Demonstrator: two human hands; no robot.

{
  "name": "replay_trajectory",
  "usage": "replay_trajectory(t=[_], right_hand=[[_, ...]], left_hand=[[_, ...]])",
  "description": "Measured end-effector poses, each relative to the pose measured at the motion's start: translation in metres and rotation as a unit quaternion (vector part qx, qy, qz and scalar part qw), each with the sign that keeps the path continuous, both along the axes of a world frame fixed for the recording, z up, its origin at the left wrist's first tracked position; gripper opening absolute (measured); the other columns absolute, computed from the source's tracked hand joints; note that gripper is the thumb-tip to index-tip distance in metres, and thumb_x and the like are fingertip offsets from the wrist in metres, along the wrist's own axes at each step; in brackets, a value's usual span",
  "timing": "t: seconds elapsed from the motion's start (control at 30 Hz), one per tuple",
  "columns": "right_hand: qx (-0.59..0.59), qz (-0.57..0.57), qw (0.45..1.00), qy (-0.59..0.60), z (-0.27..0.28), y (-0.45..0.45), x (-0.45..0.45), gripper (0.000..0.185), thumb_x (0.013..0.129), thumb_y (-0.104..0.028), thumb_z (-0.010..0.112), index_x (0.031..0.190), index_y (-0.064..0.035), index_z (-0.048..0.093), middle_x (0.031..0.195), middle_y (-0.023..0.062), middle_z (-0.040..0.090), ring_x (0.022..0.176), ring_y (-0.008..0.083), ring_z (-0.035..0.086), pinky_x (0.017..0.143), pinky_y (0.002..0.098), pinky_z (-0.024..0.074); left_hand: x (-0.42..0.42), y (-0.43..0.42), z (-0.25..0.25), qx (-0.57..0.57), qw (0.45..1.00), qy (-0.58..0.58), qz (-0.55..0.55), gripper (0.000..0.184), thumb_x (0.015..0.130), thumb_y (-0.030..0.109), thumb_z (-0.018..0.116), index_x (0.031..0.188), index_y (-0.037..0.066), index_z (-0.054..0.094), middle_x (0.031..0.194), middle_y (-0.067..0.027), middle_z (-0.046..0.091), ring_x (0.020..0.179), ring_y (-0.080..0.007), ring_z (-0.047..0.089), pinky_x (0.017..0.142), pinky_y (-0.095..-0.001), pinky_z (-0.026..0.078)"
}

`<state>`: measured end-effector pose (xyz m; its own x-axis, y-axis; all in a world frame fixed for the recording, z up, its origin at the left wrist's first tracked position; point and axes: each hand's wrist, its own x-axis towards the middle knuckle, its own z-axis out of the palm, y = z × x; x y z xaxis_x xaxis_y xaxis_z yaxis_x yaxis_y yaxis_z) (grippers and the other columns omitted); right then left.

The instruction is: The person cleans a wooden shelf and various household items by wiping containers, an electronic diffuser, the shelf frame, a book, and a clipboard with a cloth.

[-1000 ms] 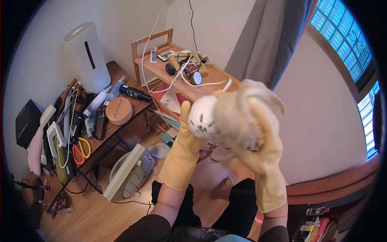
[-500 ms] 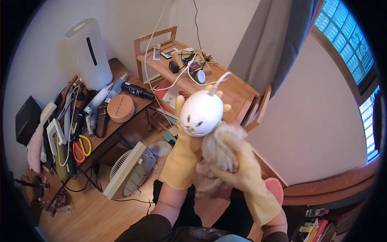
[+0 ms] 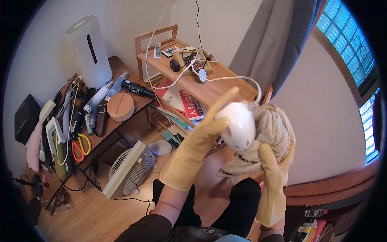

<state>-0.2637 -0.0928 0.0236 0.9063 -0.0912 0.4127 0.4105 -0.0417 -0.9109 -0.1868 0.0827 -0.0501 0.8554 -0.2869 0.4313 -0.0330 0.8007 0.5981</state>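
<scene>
A white rounded device [image 3: 238, 124] with a white cord is held up in front of me, between my two gloved hands. My left hand [image 3: 207, 129], in a yellow rubber glove, touches its left side with the thumb and fingers spread. My right hand [image 3: 278, 161], gloved the same way, grips a crumpled beige cloth [image 3: 272, 127] against the device's right side. The cloth hangs down below the device. The cord leaves the top of the device and runs left over the wooden shelf.
A wooden shelf cart [image 3: 223, 80] carries cables and a small box. On the left, a desk [image 3: 117, 66] holds a tall white appliance [image 3: 89, 52], a round wooden box [image 3: 120, 107], scissors [image 3: 80, 147] and tools. A fan [image 3: 129, 171] lies on the floor.
The device has moved right and turned, so its marked face points lower. My left hand has shifted right. My right hand has raised the cloth from below to the device's right side.
</scene>
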Motion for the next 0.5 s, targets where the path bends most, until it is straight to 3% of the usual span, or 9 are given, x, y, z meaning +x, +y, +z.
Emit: replay_trajectory(t=[0.07, 0.17, 0.23, 0.27, 0.33, 0.37, 0.4, 0.43, 0.5], right_hand=[[0.006, 0.008, 1.0, -0.029, -0.003, 0.0, -0.001, 0.072, 0.081, 0.008, 0.071, 0.149, 0.0061, 0.045, 0.148, 0.0192, 0.055, 0.136, 0.0265, 0.055, 0.115, 0.0399, 0.0434], [-0.166, 0.022, 0.985, -0.035, -0.016, -0.015, -0.001, 0.079, 0.077, 0.006, 0.079, 0.148, 0.0058, 0.045, 0.146, 0.0191, 0.055, 0.135, 0.0266, 0.055, 0.115, 0.0409, 0.0437], [-0.214, -0.002, 0.976, -0.046, -0.021, -0.026, -0.002, 0.077, 0.078, 0.009, 0.075, 0.149, 0.0054, 0.044, 0.147, 0.0184, 0.054, 0.137, 0.0272, 0.054, 0.115, 0.0415, 0.0436], [-0.263, -0.025, 0.963, -0.058, -0.02, -0.027, -0.002, 0.076, 0.079, 0.012, 0.07, 0.15, 0.0051, 0.044, 0.148, 0.0177, 0.053, 0.138, 0.0278, 0.054, 0.116, 0.0421, 0.0436], [-0.176, -0.01, 0.983, -0.042, -0.012, -0.02, -0.005, 0.077, 0.078, 0.012, 0.071, 0.15, 0.0048, 0.044, 0.148, 0.018, 0.053, 0.138, 0.0282, 0.053, 0.116, 0.0422, 0.0437], [-0.088, 0.004, 0.996, -0.022, -0.006, -0.015, -0.006, 0.077, 0.078, 0.012, 0.071, 0.15, 0.0045, 0.044, 0.149, 0.0183, 0.053, 0.139, 0.0285, 0.053, 0.116, 0.0423, 0.0438], [-0.064, 0.004, 0.997, -0.033, -0.002, -0.013, -0.006, 0.078, 0.078, 0.011, 0.072, 0.15, 0.004, 0.044, 0.149, 0.0188, 0.053, 0.139, 0.0296, 0.053, 0.117, 0.0431, 0.0432], [-0.064, 0.002, 0.997, -0.032, 0.0, -0.013, -0.003, 0.078, 0.078, 0.011, 0.072, 0.15, 0.004, 0.044, 0.149, 0.0188, 0.053, 0.139, 0.0296, 0.053, 0.117, 0.0431, 0.0432], [-0.12, -0.014, 0.988, -0.101, 0.004, -0.016, 0.0, 0.078, 0.078, 0.011, 0.072, 0.15, 0.0037, 0.044, 0.149, 0.0192, 0.053, 0.14, 0.0305, 0.052, 0.117, 0.0438, 0.0437]], left_hand=[[0.001, 0.0, -0.001, 0.032, 0.998, -0.005, -0.045, 0.108, 0.081, 0.052, 0.08, 0.165, 0.007, 0.028, 0.147, -0.0165, 0.057, 0.135, -0.0262, 0.056, 0.113, -0.0415, 0.044], [0.004, 0.005, -0.007, 0.012, 0.996, -0.019, -0.087, 0.111, 0.075, 0.042, 0.087, 0.164, 0.007, 0.03, 0.143, -0.0164, 0.06, 0.132, -0.0257, 0.057, 0.113, -0.0403, 0.044], [-0.003, 0.01, 0.006, 0.069, 0.997, -0.033, 0.008, 0.11, 0.07, 0.026, 0.09, 0.162, 0.007, 0.034, 0.14, -0.0143, 0.06, 0.131, -0.0238, 0.056, 0.114, -0.0388, 0.042], [-0.004, 0.007, 0.006, 0.07, 0.997, -0.033, 0.009, 0.11, 0.07, 0.026, 0.09, 0.162, 0.007, 0.034, 0.14, -0.0143, 0.06, 0.131, -0.0238, 0.056, 0.114, -0.0388, 0.042], [-0.005, -0.005, 0.008, 0.224, 0.937, -0.115, 0.244, 0.109, 0.068, 0.022, 0.093, 0.16, 0.005, 0.038, 0.144, -0.0182, 0.057, 0.133, -0.0285, 0.055, 0.113, -0.0405, 0.043], [-0.002, -0.007, 0.008, 0.224, 0.936, -0.116, 0.244, 0.109, 0.068, 0.022, 0.093, 0.16, 0.005, 0.038, 0.144, -0.0182, 0.057, 0.133, -0.0285, 0.055, 0.113, -0.0405, 0.043], [0.001, -0.009, 0.006, 0.275, 0.891, -0.161, 0.323, 0.109, 0.067, 0.023, 0.094, 0.159, 0.004, 0.038, 0.145, -0.0207, 0.056, 0.135, -0.0321, 0.054, 0.113, -0.0413, 0.043], [0.004, -0.012, 0.005, 0.323, 0.835, -0.205, 0.396, 0.109, 0.067, 0.024, 0.094, 0.158, 0.003, 0.038, 0.146, -0.0232, 0.055, 0.136, -0.0357, 0.054, 0.113, -0.0421, 0.043], [0.006, -0.02, 0.004, 0.323, 0.812, -0.231, 0.427, 0.109, 0.066, 0.022, 0.093, 0.158, 0.002, 0.039, 0.145, -0.0245, 0.055, 0.135, -0.0381, 0.053, 0.113, -0.043, 0.044]])
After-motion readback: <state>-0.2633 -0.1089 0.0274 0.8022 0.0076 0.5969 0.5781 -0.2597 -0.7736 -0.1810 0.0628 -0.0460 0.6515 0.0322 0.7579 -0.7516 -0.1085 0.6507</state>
